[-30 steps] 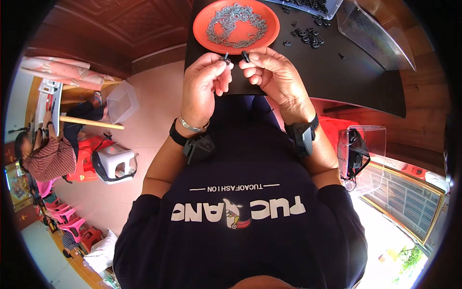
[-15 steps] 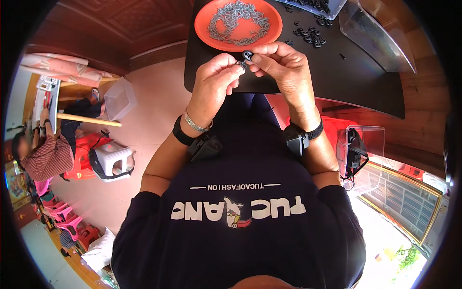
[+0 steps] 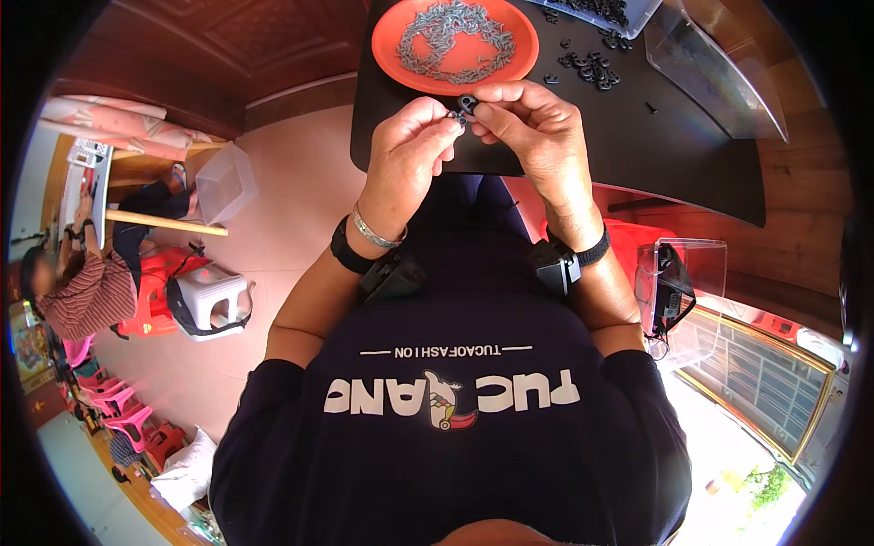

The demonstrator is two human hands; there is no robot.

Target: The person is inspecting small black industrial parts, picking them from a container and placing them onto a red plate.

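My left hand [image 3: 410,141] and my right hand [image 3: 539,136] meet over the near edge of a black table [image 3: 665,168]. Between right thumb and fingers I pinch a small black plastic part with holes in it [image 3: 467,103]. The left thumb and forefinger are closed on a small dark piece [image 3: 458,119], partly covered by the fingertips, so its exact kind is unclear. The two pieces are right against each other or almost so. Just beyond lies an orange plate [image 3: 386,50] with many small grey screws [image 3: 435,62] scattered in a ring.
Loose black plastic parts [image 3: 596,70] lie right of the plate. Behind them is a clear bin [image 3: 642,13] of similar parts, beside a clear plastic panel [image 3: 710,68]. One small black piece [image 3: 651,107] lies apart. Another person [image 3: 91,291] sits far left near stools [image 3: 211,300].
The small pieces in my two hands have come closer together, with less of a gap between them. Both hands otherwise keep nearly the same place and grip.
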